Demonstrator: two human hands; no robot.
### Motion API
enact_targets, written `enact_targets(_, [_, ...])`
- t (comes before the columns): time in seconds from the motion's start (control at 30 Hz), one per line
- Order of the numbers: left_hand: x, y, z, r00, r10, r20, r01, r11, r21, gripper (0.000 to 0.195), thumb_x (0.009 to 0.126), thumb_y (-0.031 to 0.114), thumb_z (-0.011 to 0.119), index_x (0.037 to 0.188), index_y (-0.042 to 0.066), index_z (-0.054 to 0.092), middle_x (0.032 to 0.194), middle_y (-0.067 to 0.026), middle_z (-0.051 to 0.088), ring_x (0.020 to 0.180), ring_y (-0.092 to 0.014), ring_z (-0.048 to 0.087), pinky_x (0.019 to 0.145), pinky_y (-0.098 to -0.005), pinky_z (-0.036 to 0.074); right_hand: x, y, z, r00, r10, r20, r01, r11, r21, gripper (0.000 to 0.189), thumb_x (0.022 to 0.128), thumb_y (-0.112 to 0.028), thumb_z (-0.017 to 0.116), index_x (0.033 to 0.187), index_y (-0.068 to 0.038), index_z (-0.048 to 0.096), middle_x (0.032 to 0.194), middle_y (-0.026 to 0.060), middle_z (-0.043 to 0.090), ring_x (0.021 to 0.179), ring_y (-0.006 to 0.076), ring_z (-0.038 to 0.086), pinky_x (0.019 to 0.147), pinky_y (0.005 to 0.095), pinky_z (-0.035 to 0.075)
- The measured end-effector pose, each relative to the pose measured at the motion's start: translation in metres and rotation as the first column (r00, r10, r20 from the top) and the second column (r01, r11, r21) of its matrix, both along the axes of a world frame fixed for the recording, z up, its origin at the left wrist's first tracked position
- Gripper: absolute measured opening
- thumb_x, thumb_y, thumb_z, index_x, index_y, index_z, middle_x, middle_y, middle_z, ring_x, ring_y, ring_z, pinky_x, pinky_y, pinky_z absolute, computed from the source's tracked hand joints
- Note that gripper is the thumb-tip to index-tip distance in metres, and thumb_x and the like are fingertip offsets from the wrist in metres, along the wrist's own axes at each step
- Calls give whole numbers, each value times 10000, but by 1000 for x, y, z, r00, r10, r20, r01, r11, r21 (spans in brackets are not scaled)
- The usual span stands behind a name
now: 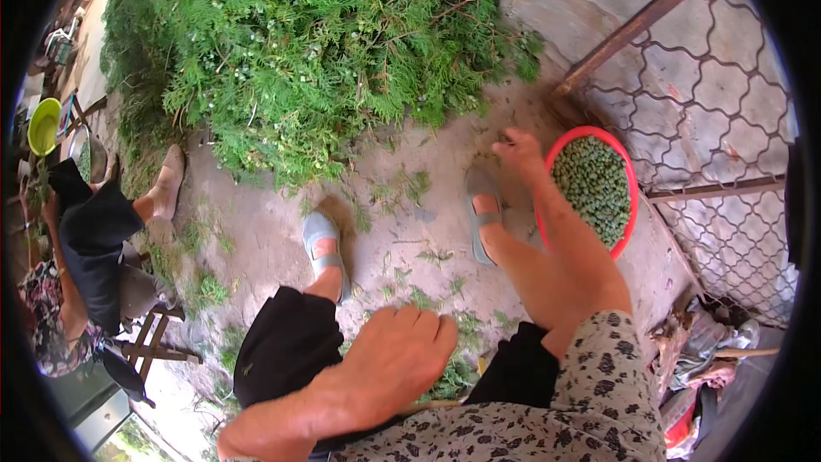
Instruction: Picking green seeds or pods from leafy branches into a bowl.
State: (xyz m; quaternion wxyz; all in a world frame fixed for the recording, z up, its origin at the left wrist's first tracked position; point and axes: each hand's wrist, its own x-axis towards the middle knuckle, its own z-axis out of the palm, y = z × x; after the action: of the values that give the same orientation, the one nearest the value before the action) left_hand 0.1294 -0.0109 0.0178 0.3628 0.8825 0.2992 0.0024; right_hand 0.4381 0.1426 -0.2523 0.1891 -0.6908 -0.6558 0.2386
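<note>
My left hand [401, 350] hangs over my lap, its back to the camera and its fingers curled under; whether it holds anything is hidden. My right hand [518, 146] reaches forward over the ground, just left of a red plastic basin [632, 205], with fingers partly bent; nothing can be made out in it. Small green conifer cones [591, 186] fill much of the basin. In front of my feet lies a large heap of cut green conifer branches [333, 58], with pale cones among the leaves.
At the left another person [90, 250] sits beside a wooden stool [151, 346], near a metal bowl [96, 154] and a yellow-green basin [43, 127]. A rusty metal mesh frame [699, 90] stands at the right, above a pile of bags [705, 353]. Loose sprigs [417, 186] lie about my shoes.
</note>
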Motion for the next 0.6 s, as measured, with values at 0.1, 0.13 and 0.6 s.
enact_targets(0.1, [-16, 14, 1, 992, 101, -69, -96, 993, 75, 303, 669, 105, 573, 954, 4, 551, 742, -94, 515, 653, -211, 534, 549, -319, 416, -50, 22, -35, 986, 78, 150, -70, 996, -57, 501, 714, -200, 684, 1168, -54, 530, 1105, 199, 551, 1055, 308, 518, 890, 390, 417])
enact_targets(0.13, [-21, 21, 5, 988, 116, -102, -104, 989, 109, 342, 668, 113, 574, 989, -4, 560, 759, -103, 527, 652, -195, 530, 545, -303, 411, -73, 33, -30, 978, 95, 188, -68, 987, -148, 568, 706, -250, 697, 1208, -77, 497, 1196, 205, 474, 1125, 333, 445, 935, 411, 374])
enact_targets(0.6, [-43, 57, -1, 963, 218, -160, -223, 975, -14, 357, 722, 69, 608, 1054, -43, 544, 895, -173, 573, 707, -248, 557, 580, -318, 451, -120, 115, -115, 888, 117, 445, -48, 985, -165, 595, 766, -267, 656, 1296, -187, 399, 1332, 199, 326, 1224, 382, 310, 938, 522, 332])
